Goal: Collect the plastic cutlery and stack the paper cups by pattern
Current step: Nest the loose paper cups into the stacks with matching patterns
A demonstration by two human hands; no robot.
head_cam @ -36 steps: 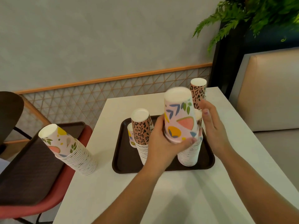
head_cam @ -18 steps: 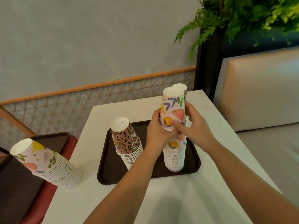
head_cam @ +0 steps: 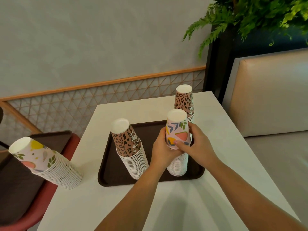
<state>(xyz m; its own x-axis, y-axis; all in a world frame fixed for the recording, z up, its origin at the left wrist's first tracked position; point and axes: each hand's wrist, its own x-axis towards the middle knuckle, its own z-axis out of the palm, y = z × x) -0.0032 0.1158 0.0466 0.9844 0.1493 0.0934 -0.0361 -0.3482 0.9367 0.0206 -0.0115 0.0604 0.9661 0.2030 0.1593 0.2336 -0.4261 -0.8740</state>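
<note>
Second tray: a dark brown plastic tray [head_cam: 25,184] lies on a red chair seat [head_cam: 50,194] off the worktop's left edge; its left part is cut off by the frame.
Left stack: a stack of upside-down white paper cups with fruit-and-leaf print [head_cam: 45,162] stands at the left edge of the white rectangular worktop [head_cam: 116,205], long axis tilted, closed bottom pointing up and left.
Main tray: a dark brown rectangular plastic tray [head_cam: 108,164] lies mid-worktop, long side parallel to the near edge.
Leopard stack: a stack of upside-down pink leopard-print paper cups [head_cam: 130,147] stands on the main tray's left half, leaning left, bottoms up.
Left hand [head_cam: 164,150]: clamped on the left side of the held cup, fingers wrapped behind it.
Held cup: an upside-down fruit-and-leaf print paper cup [head_cam: 177,129], axis near upright, bottom up, sits atop a stack of white-rimmed cups [head_cam: 178,165] on the main tray's right half; the hands hide the join.
Right hand [head_cam: 195,145]: clamped on the held cup's right side, thumb across its lower front.
Far stack: another leopard-print cup stack [head_cam: 184,100] stands upright just behind the held cup near the worktop's far right corner; its base is hidden.
Cutlery: cannot be made out.
</note>
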